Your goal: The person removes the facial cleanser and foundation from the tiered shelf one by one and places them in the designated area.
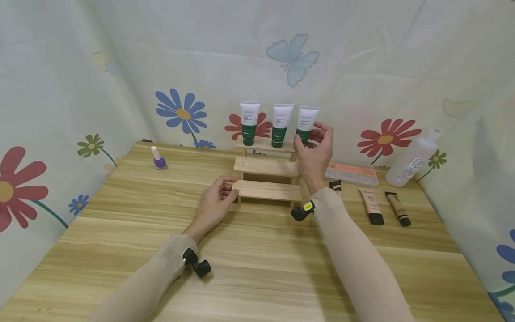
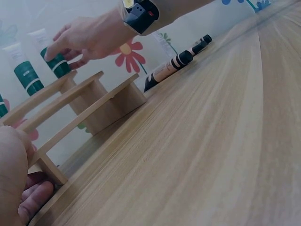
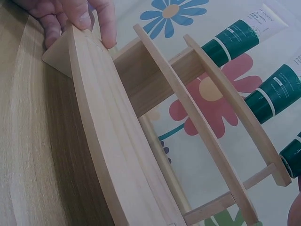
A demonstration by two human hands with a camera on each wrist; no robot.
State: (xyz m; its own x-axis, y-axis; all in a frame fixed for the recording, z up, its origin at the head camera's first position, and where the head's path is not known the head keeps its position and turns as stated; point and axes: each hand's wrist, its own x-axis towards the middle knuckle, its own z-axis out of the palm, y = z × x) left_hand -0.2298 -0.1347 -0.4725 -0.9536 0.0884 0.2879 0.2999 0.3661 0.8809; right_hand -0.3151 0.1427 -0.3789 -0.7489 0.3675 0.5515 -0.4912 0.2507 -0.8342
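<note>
A three-tier wooden stand [image 1: 269, 191] is on the table. On its top tier, one white-and-green squeeze tube [image 1: 249, 120] stands cap-down at the left end, and a matching tube [image 1: 281, 123] is beside it. My right hand [image 1: 315, 154] holds a third such tube [image 1: 308, 117] upright at the tier's right end, thumb on one side and fingers on the other. In the right wrist view this tube's green base [image 3: 292, 157] shows right at the tier's end. My left hand [image 1: 215, 201] grips the left end of the lowest tier, its fingers partly hidden under the board in the left wrist view.
Right of the stand lie a pink tube [image 1: 371, 205], a tan tube [image 1: 398, 209] and a black-capped tube [image 1: 335, 186] partly behind my sleeve. Behind them are a flat orange-and-clear box [image 1: 352, 174] and a white bottle [image 1: 414, 161]. A purple nail polish bottle [image 1: 159, 161] stands far left.
</note>
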